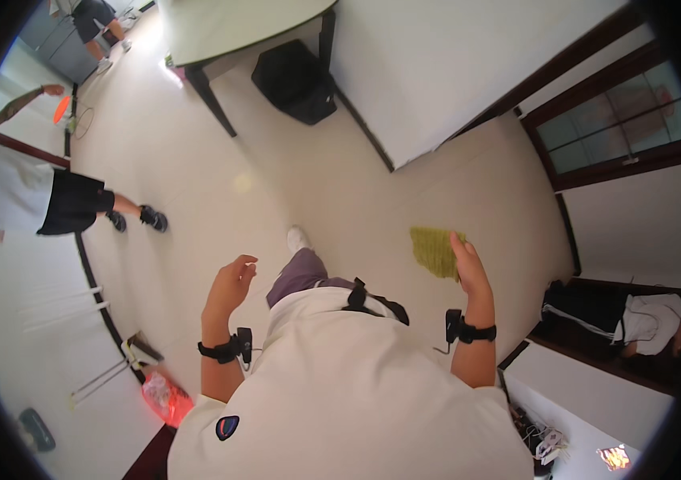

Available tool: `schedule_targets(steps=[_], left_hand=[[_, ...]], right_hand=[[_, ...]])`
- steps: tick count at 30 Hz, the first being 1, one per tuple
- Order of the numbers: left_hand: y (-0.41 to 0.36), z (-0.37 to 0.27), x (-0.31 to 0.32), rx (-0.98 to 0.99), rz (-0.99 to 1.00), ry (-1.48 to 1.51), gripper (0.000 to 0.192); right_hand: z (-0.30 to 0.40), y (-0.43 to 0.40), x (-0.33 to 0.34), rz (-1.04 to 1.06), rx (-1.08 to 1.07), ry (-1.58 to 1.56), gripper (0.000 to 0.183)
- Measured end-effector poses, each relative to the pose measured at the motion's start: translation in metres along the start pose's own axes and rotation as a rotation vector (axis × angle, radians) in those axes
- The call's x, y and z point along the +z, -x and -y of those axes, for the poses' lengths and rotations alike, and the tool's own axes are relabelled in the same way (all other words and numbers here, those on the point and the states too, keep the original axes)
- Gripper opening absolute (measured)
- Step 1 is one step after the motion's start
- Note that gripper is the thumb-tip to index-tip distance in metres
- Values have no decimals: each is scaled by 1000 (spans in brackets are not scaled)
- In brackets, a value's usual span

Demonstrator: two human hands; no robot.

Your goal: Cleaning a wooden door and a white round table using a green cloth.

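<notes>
A yellow-green cloth (434, 251) hangs spread from my right hand (469, 261), held between the thumb and fingers. My left hand (232, 282) is raised over the floor with its fingers loosely curled and a gap between thumb and fingers, holding nothing. Each wrist wears a black strap with a small device and a cable. Between the two hands, one of my feet in a white shoe (298, 239) shows on the pale floor (352, 204).
A table (244, 30) stands ahead, with a black bag (295, 81) beneath it. A wall corner (397, 159) juts out at the right. People stand at the left and upper left; another is at the right. A red plastic bag (166, 399) lies lower left.
</notes>
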State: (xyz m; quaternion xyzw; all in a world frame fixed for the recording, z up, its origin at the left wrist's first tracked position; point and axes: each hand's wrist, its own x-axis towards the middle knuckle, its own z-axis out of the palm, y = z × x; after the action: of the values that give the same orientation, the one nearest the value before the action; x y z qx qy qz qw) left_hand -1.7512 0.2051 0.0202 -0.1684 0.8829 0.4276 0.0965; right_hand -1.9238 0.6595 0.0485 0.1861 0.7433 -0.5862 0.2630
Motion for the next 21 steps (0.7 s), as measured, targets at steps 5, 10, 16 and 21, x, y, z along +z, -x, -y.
schedule_targets(steps=[5,10,16,21], left_hand=[[-146,-61,-73,261,-21,-261,21],[-254,-122,-122,435,-127,-179,19],[-349,-43,-91,169,-78,6,23],[-358,49,-89,-240,-110,96,35]], right_hand=[[82,-58,10,-329,-82,-89,60],[151,-134,46,-208,-196,-216,55],[218,-265,106,-105,-130,-330,59],[283,-430,143,7,-215,-396,56]])
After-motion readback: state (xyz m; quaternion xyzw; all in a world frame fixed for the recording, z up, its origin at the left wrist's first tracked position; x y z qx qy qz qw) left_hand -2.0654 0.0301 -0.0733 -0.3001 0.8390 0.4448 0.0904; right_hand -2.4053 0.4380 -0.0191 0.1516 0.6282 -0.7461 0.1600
